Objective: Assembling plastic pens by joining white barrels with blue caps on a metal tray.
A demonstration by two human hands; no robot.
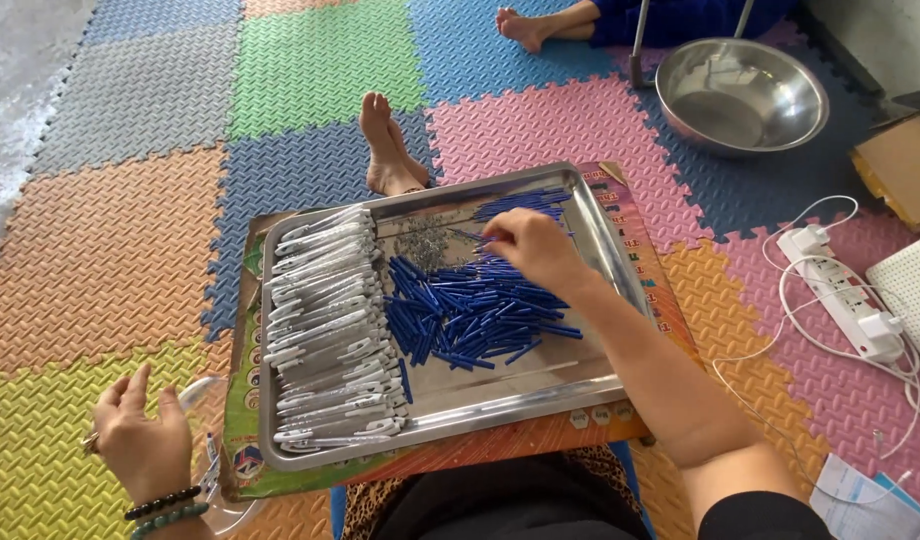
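Picking through a shiny rectangular steel tray of pen parts on my lap.

My right hand has fingertips pinched on one of the short blue plastic tubes heaped mid-tray, beside rows of white clipped pen barrels. My left hand, fingers loosely curled, rests off-tray on a clear plastic container over the bumpy foam mats.

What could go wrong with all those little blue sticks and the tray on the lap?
1. The metal tray seems to rest on a board over the person's lap; a leg shift might tip it and spill the blue sticks and white clips.
2. The right hand reaches across the pile, so the arm might sweep some out.
3. The tiny grey bits could scatter and vanish on the mat.
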